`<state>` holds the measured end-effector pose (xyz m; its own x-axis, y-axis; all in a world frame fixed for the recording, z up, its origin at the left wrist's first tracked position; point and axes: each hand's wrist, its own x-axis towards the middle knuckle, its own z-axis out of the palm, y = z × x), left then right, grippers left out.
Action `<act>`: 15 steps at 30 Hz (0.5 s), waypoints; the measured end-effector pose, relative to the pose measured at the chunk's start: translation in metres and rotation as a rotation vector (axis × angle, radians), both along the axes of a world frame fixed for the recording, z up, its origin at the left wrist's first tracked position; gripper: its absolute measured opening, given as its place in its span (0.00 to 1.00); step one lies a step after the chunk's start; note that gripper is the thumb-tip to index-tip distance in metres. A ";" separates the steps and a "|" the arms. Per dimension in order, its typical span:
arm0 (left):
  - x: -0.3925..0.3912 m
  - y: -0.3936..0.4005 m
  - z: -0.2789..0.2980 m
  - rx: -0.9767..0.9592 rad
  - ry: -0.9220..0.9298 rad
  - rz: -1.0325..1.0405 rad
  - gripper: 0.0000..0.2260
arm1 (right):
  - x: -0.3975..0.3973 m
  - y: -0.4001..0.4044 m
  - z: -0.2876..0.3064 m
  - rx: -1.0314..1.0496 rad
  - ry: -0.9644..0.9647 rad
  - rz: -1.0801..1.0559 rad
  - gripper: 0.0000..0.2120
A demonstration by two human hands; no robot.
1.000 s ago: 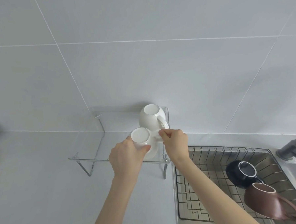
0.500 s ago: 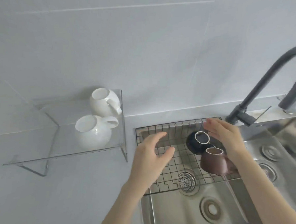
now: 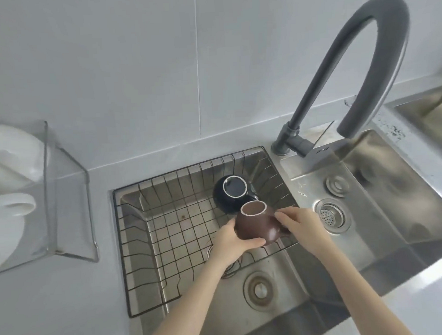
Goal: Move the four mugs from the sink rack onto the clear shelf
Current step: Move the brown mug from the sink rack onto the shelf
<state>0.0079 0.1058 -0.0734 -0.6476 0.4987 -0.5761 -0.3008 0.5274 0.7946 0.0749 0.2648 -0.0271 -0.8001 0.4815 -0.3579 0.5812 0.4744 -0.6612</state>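
Head view looks down on a wire sink rack set in the left part of a steel sink. Two mugs are in it, both bottom up. A dark blue mug sits near the rack's 1 o'clock corner. Just at its 5 o'clock, a brown mug is held between both hands; whether the two mugs touch cannot be told. The left hand cups the brown mug's body from 8 o'clock, thumb pressed under its lower side. The right hand grips it from 3 o'clock, fingers closed where the handle lies, the handle itself mostly hidden. Whether the brown mug is off the wires cannot be told.

At 9 o'clock of the rack, on the pale surface, stands the clear shelf, cut by the frame edge. Two white mugs rest on it: the upper white mug at the back, the lower white mug in front, only partly seen.

At 2 o'clock of the rack a dark grey faucet arches high, its mouth over the sink's right side. A drain strainer sits just at 3 o'clock of the right hand.
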 end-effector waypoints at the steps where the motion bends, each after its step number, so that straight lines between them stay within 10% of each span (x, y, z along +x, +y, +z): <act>1: 0.000 0.001 -0.003 0.005 -0.001 0.010 0.33 | 0.001 0.001 0.001 0.015 -0.002 0.024 0.08; 15: -0.034 -0.119 0.141 0.021 0.461 0.155 0.32 | -0.047 -0.093 0.136 -0.051 0.382 0.290 0.11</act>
